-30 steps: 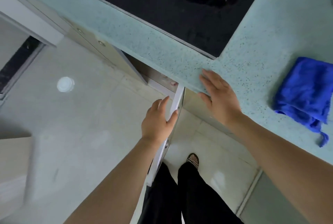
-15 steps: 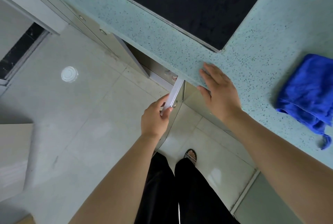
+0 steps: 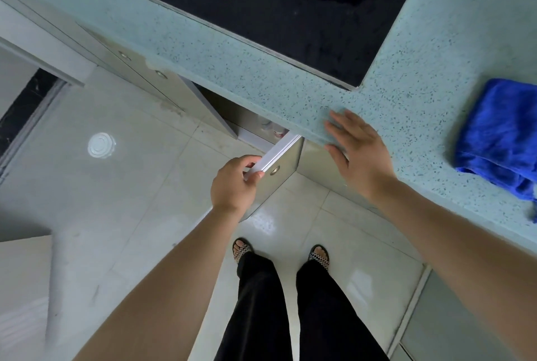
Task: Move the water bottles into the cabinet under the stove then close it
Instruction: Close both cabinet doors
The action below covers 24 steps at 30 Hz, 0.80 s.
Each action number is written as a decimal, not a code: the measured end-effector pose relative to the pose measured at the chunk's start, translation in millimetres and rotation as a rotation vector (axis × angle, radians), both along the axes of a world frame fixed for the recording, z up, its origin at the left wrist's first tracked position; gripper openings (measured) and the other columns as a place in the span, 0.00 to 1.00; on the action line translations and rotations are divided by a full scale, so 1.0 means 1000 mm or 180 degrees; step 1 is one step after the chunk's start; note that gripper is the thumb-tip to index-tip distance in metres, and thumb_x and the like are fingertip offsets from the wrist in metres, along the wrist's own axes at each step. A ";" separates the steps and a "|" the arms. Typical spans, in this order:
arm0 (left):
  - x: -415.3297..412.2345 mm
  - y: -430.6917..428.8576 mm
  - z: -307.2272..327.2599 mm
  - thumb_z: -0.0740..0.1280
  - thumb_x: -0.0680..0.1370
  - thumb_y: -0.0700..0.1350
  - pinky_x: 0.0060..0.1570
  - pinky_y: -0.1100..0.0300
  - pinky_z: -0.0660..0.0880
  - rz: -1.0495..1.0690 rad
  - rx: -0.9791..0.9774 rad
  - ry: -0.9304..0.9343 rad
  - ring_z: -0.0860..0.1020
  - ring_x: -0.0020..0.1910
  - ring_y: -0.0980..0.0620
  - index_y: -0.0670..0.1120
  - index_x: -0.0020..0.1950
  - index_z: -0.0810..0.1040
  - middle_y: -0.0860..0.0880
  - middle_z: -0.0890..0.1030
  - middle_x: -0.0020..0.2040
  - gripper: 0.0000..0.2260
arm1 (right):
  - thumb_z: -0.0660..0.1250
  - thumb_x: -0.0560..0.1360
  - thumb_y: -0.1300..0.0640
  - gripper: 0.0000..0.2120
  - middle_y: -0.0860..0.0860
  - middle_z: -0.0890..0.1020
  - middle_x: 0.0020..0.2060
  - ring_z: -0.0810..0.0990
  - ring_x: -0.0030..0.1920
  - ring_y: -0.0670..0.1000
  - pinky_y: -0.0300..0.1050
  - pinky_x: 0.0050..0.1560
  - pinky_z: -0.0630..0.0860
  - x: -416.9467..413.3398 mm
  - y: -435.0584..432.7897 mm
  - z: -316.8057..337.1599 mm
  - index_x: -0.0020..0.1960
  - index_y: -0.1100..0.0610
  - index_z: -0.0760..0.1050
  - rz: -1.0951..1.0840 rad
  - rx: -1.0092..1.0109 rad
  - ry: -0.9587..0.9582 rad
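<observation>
Teal speckled counter (image 3: 261, 78), mid-frame: my right hand (image 3: 360, 157) lies flat on its edge, fingers spread; my left hand (image 3: 234, 186) pinches the ajar cabinet door (image 3: 283, 157). Bottles (image 3: 273, 128) peek out beneath the overhang, under the stove (image 3: 290, 20). Blue cloth (image 3: 499, 134) at right.

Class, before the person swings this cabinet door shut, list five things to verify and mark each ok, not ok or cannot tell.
1. Left hand grips the cabinet door at its top edge: ok.
2. Right hand out of the door's path, flat on the countertop: ok.
3. Water bottles fully inside: cannot tell, only tops show.
4. Feet clear of the swing: ok.
5. Other door shut: not ok, it stands open.
</observation>
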<state>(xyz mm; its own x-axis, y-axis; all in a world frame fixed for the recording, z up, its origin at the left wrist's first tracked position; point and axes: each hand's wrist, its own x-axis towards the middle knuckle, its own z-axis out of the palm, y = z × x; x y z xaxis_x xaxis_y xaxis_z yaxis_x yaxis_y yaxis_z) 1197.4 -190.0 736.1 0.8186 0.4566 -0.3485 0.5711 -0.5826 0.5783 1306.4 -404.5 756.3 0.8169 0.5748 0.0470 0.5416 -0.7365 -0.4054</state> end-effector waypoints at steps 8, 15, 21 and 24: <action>0.019 0.044 -0.002 0.67 0.75 0.49 0.42 0.59 0.74 -0.0845 0.0162 -0.0064 0.79 0.46 0.53 0.56 0.57 0.78 0.55 0.81 0.53 0.11 | 0.64 0.76 0.54 0.23 0.50 0.68 0.71 0.62 0.73 0.55 0.49 0.71 0.52 -0.012 0.066 0.005 0.70 0.57 0.66 -0.0065 -0.0196 0.0139; 0.044 0.086 -0.003 0.69 0.74 0.48 0.46 0.59 0.72 -0.1084 0.0359 -0.0376 0.78 0.49 0.49 0.50 0.54 0.80 0.50 0.82 0.51 0.10 | 0.63 0.77 0.53 0.23 0.49 0.66 0.72 0.60 0.74 0.56 0.50 0.72 0.51 -0.004 0.086 0.002 0.70 0.57 0.66 -0.0488 -0.0332 0.0102; 0.048 0.145 0.006 0.69 0.74 0.44 0.48 0.56 0.75 -0.0844 0.0850 -0.0301 0.78 0.51 0.47 0.50 0.53 0.80 0.50 0.82 0.51 0.09 | 0.66 0.74 0.56 0.20 0.52 0.74 0.66 0.68 0.68 0.59 0.56 0.67 0.61 0.003 0.115 0.002 0.66 0.58 0.72 -0.0497 -0.0108 -0.0014; 0.043 0.163 0.012 0.72 0.72 0.47 0.45 0.57 0.74 -0.0675 0.0845 -0.0092 0.78 0.50 0.47 0.49 0.52 0.80 0.49 0.81 0.51 0.10 | 0.66 0.75 0.55 0.19 0.52 0.74 0.66 0.68 0.67 0.58 0.55 0.66 0.62 0.007 0.126 0.001 0.65 0.58 0.73 -0.0439 -0.0025 -0.0021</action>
<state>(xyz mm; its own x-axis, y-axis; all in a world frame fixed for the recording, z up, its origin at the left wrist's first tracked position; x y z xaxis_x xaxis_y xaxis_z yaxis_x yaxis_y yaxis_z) 1240.4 -27.3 747.7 0.9129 0.3468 -0.2154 0.4067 -0.8190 0.4048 1313.5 -278.2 756.8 0.8879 0.4574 0.0486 0.4375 -0.8073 -0.3959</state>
